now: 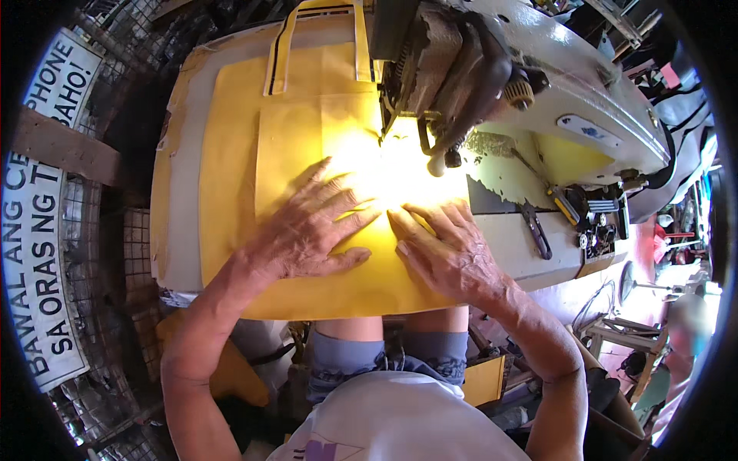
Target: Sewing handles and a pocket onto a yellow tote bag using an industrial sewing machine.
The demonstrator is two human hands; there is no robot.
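A large yellow fabric panel (pixel 231 177) with a sewn-on strap handle (pixel 283 50) lies flat under the head of a sewing machine (pixel 453 69). My left hand (pixel 315 223) rests on the fabric with its fingers spread, left of the needle area. On the right, my right hand (pixel 446 246) presses flat on the same panel, its fingers stretched toward the needle. Bright lamp light washes out the cloth around the presser foot, so the stitching there cannot be made out. The panel's near edge hangs over the table front, above my lap.
Thread snips (pixel 536 230) and a yellow-handled screwdriver (pixel 563 204) lie right of the machine bed, beside a small tray of metal parts (pixel 603 230). Wire mesh with a white sign (pixel 46 276) stands at left. A wooden stool (pixel 626 338) is at lower right.
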